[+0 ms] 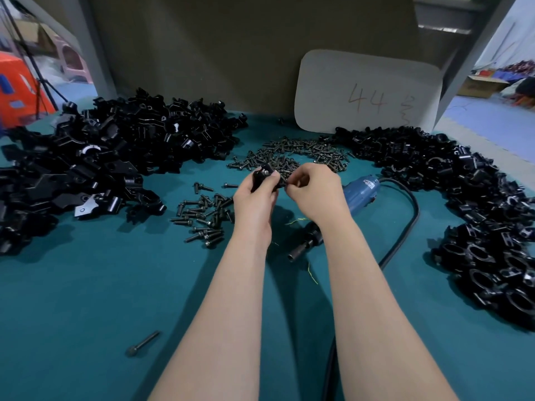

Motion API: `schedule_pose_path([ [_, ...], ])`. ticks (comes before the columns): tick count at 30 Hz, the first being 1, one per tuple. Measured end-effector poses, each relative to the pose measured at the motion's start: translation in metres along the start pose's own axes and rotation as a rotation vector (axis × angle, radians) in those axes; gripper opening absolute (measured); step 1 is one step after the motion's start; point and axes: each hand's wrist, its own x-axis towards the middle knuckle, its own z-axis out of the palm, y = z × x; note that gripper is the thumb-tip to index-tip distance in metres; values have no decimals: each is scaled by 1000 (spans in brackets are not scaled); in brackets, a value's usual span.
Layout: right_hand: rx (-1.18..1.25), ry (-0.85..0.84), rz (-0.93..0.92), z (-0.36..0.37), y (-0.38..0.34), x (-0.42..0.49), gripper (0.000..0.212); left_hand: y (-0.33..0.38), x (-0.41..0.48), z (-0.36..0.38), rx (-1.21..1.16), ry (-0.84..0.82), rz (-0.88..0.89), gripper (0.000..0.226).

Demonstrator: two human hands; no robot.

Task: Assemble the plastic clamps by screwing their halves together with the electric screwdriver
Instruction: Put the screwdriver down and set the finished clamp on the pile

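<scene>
My left hand (256,198) grips a black plastic clamp (262,173) above the middle of the teal table; a screw head shows at its top. My right hand (314,192) meets it from the right, fingertips pinching at the clamp's right side, where a small dark part is mostly hidden. The blue electric screwdriver (360,192) lies on the table just right of my right hand, its black bit end (304,247) pointing toward me under my right wrist.
Loose clamp halves (110,157) are heaped at the left. Assembled clamps (469,221) curve along the right. Screws lie in a pile (298,154) behind my hands and a smaller scatter (205,218) to the left. The black cord (405,235) loops right. A spare bit (142,342) lies near left.
</scene>
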Motion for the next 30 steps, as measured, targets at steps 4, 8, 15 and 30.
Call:
schedule_pose_path([
  [4, -16, 27, 22, 3, -4, 0, 9, -4, 0, 4, 123, 21, 67, 32],
  [8, 126, -10, 29, 3, -9, -2, 18, -4, 1, 2, 38, 47, 61, 23],
  [15, -8, 4, 50, 18, -12, -4, 29, -3, 0, 1, 8, 29, 64, 14],
  [30, 48, -187, -50, 3, 1, -3, 40, -6, 4, 3, 88, 3, 134, 14],
])
